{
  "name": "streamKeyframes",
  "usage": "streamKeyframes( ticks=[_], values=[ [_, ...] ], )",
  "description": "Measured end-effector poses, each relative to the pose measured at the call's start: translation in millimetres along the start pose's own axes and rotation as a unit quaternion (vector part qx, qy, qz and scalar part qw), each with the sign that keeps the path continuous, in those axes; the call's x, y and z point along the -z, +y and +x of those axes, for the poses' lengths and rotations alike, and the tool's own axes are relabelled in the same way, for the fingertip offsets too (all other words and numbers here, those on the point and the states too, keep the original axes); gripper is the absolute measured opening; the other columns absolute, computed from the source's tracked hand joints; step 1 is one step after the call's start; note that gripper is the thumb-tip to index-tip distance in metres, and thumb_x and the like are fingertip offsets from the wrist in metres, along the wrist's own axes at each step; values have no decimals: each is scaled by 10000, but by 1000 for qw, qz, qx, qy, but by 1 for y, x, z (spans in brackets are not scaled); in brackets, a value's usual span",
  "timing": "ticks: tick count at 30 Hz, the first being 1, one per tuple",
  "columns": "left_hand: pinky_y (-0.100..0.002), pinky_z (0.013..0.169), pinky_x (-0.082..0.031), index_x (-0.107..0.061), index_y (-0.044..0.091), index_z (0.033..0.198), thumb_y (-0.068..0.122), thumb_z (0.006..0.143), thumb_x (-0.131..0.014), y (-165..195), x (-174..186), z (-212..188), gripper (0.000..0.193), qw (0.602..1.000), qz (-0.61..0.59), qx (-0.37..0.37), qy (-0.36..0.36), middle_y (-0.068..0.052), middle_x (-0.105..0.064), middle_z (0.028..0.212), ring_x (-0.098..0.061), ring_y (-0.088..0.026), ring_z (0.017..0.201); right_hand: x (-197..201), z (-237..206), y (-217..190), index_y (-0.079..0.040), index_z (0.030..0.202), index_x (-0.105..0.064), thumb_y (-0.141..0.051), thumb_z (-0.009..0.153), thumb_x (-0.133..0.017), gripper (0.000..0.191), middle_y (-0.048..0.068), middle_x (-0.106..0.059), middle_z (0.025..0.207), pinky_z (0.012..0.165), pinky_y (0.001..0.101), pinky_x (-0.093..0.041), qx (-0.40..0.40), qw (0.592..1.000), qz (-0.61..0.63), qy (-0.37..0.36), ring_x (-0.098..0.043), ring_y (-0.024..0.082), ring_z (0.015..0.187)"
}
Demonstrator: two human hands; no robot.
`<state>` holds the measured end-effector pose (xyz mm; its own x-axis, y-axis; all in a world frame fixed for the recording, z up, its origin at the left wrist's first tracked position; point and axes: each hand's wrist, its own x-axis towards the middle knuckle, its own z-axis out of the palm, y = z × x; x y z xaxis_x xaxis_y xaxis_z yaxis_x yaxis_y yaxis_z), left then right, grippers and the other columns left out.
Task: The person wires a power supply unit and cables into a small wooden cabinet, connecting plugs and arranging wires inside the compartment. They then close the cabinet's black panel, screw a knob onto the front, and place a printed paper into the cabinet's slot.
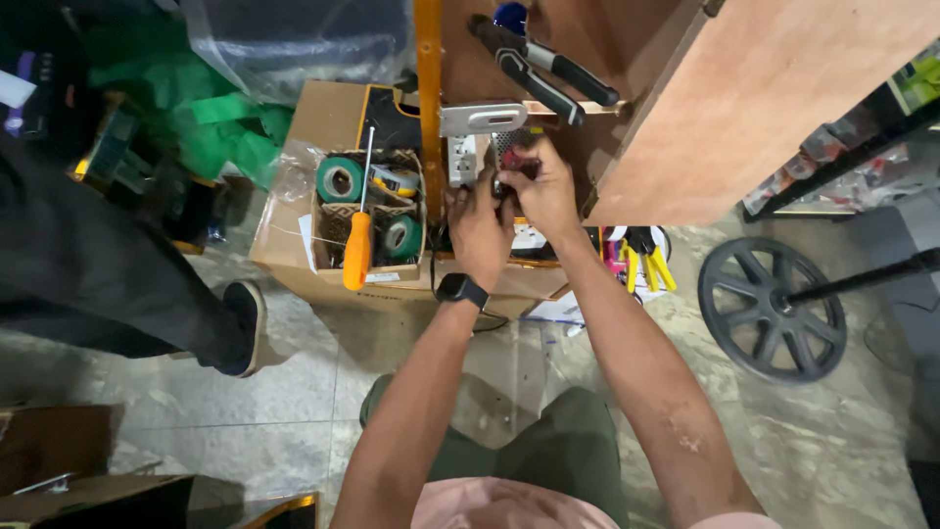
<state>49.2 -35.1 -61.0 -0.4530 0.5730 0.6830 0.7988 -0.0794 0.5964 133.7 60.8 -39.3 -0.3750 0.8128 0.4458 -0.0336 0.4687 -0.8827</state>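
My left hand, with a black watch on the wrist, and my right hand are pressed together over a small dark object with a red part. Both hands have fingers curled around it; its exact shape is hidden. They work just below a white socket plate and a grey metal bracket fixed near an orange vertical bar.
A cardboard box holds green tape rolls and an orange-handled screwdriver. Black-handled pliers lie on the wooden board. Yellow-handled tools sit to the right. A black wheel lies on the floor. Another person's leg and shoe stand at left.
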Motion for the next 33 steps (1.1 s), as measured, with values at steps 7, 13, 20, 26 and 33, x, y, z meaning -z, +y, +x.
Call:
streamKeyframes(
  ticks=[7,13,20,26,33],
  values=[
    [-563,976,-462,-569,35,1331,133,838,-764,0,3,2,539,1000,-18,-5,-6,-139,-693,873,-631,-381,902,-3,1,-7,-12,1042,-562,76,887,-770,274,46,-730,933,752,261,-563,17,1000,23,6,-649,64,860],
    [-510,876,-479,-559,33,1356,105,852,-752,1,7,2,544,999,-47,4,-24,-135,-689,889,-628,-377,906,0,-3,-8,-2,1104,-541,83,889,-732,301,71,-732,954,746,264,-556,23,998,-53,-16,-666,75,856],
    [-506,836,-479,-540,35,1370,108,855,-739,5,9,3,557,999,-33,-3,-31,-130,-700,892,-628,-380,931,-2,3,-7,3,1082,-542,103,898,-720,274,82,-723,947,778,268,-541,-9,1000,-5,0,-640,85,872],
    [-509,846,-482,-509,33,1413,102,873,-720,4,18,6,584,997,-57,-7,-53,-140,-703,915,-627,-387,942,-6,-2,-18,3,1059,-540,107,908,-728,263,91,-759,992,817,271,-560,10,999,-35,6,-676,98,916],
    [-518,896,-471,-453,21,1482,115,881,-709,6,32,-1,660,994,-66,6,-86,-147,-701,917,-615,-405,951,7,2,-33,-59,1182,-475,130,856,-639,411,36,-688,1048,920,313,-598,-9,982,190,18,-684,137,1018]
  ],
)
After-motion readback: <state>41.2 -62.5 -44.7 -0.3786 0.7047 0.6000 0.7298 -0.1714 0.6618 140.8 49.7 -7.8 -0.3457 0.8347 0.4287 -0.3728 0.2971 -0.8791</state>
